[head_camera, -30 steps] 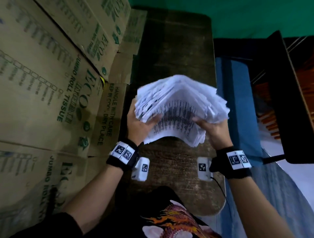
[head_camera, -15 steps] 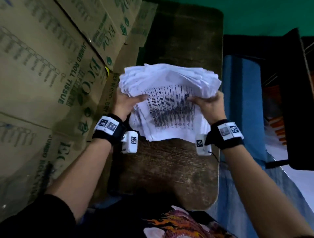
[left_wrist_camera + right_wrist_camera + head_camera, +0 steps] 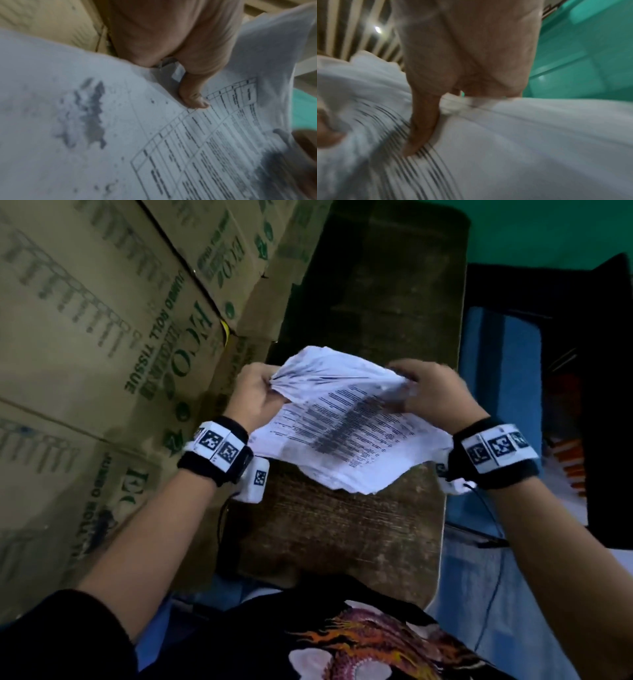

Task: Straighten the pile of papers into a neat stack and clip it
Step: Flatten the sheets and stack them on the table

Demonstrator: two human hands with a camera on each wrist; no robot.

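Holding pile of papers [image 3: 346,426] above tabletop [image 3: 342,529] | left hand [image 3: 257,395] grip clenched at 9 o'clock edge, right hand [image 3: 431,395] at 3 | sheets look light, floppy, slide-prone; side edges seem the best hold.

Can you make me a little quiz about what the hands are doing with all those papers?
1. True or false: the pile of papers lies flat on the wooden table with nobody touching it.
2. Which hand has its thumb lying on the printed page?
A. the left hand only
B. the right hand only
C. both
3. Fill in: the big things stacked beside the left hand are cardboard ____.

Key: 1. False, both hands hold the pile above the table. 2. C, each wrist view shows a thumb on the print. 3. Boxes.
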